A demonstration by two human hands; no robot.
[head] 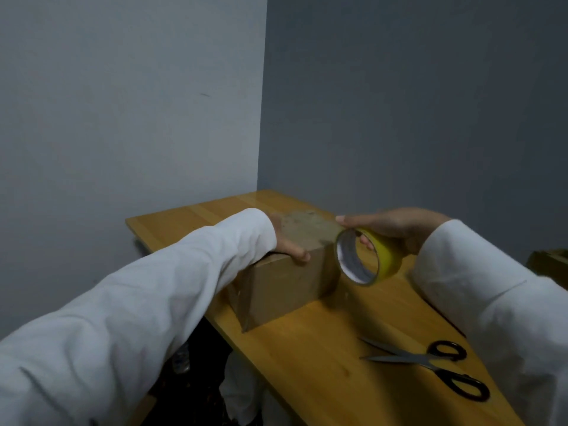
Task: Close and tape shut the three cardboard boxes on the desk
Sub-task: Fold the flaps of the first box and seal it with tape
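A closed brown cardboard box (285,284) stands on the wooden desk (322,358), near its left edge. My left hand (289,241) lies on the box's top, thumb over the near top edge, fingers mostly hidden by my white sleeve. My right hand (396,229) grips a yellow roll of tape (365,256) just right of the box, level with its top. A strip of clear tape appears to run from the roll over the box's top. A second cardboard box (550,262) shows partly at the right edge.
Black-handled scissors (430,361) lie open on the desk at the front right. Grey walls meet in a corner behind the desk. The desk's left edge drops off just left of the box, with dark floor below.
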